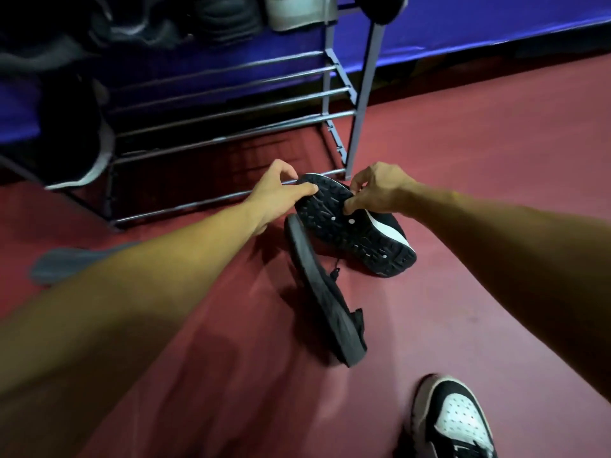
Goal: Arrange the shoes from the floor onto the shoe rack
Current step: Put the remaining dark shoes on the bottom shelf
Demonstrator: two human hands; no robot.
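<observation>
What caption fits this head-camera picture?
A black sneaker, sole up, gripped by left hand and right hand at the metal shoe rack; another black shoe lies sideways.

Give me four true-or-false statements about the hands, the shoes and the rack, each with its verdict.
1. The left hand and the right hand both grip the black running shoe, sole up. True.
2. The second black shoe stands upright on its sole. False: it lies on its side on the floor.
3. A grey insole lies on the floor left of the shoes. True.
4. The black-and-white sneaker sits on the shoe rack. False: it is on the floor, nearest the camera.
</observation>
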